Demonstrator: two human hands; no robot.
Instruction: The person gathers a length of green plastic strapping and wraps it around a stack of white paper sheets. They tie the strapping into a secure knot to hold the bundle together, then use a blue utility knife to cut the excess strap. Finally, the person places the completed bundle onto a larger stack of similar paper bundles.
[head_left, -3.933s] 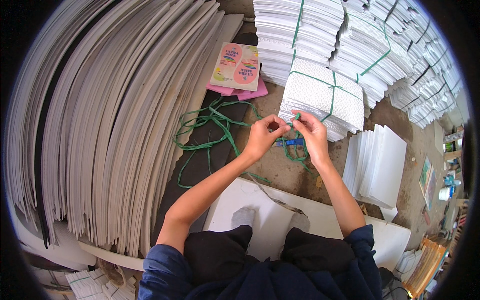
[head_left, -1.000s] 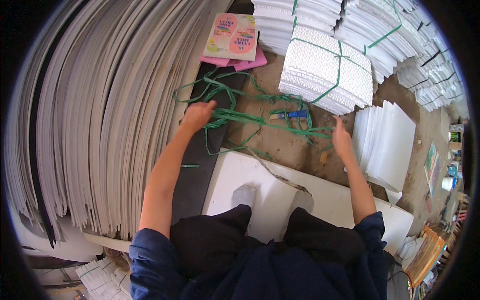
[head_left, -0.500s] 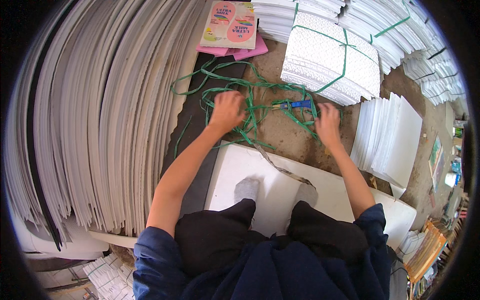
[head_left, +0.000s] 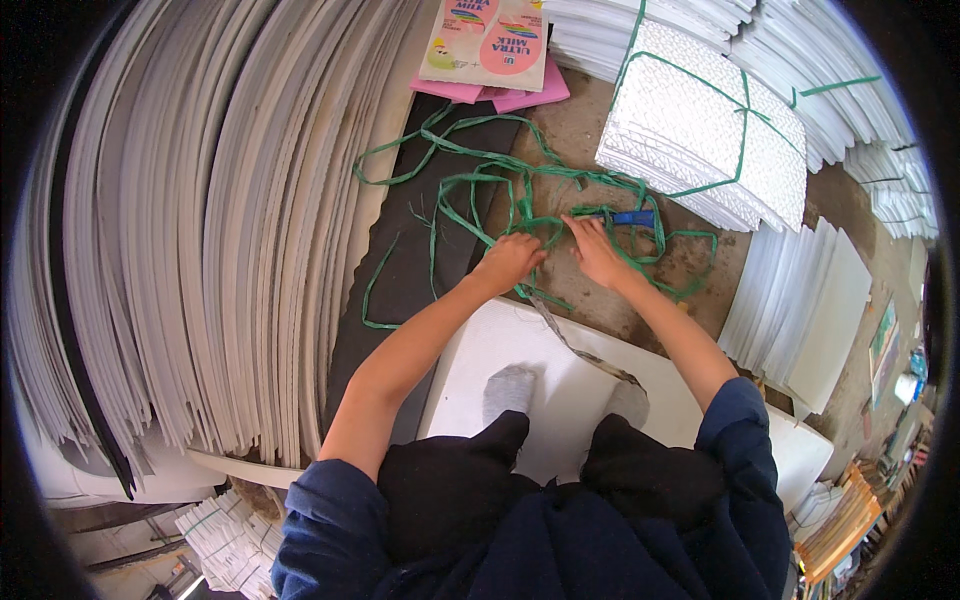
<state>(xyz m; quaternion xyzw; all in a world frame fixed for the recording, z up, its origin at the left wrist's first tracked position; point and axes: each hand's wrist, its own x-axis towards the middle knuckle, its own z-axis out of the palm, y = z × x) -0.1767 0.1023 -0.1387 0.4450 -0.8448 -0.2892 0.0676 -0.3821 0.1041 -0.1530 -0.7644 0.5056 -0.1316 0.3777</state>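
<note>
Green plastic twine (head_left: 485, 157) lies in loose, tangled loops on the floor ahead of me. My left hand (head_left: 512, 262) is closed, its curled fingers on a strand at the near side of the tangle. Just to its right is my right hand (head_left: 597, 250), fingers stretched out toward the left, their tips by a loop of the same twine. Past the right fingertips rests a blue box cutter (head_left: 632, 218), partly under the strands. A grey, frayed strip (head_left: 560, 332) runs from the tangle toward my right foot.
Tall stacked white sheets (head_left: 250, 200) fill the left, beside a black sheet (head_left: 385, 250). A printed carton sheet (head_left: 487, 45) lies on pink pieces at the back. A tied white bundle (head_left: 705, 115) and a loose stack (head_left: 800, 305) stand right. My feet are on a white board (head_left: 690, 385).
Both hands have come together over the twine, the left moving right and nearer, the right moving left away from the box cutter. My view has shifted slightly.
</note>
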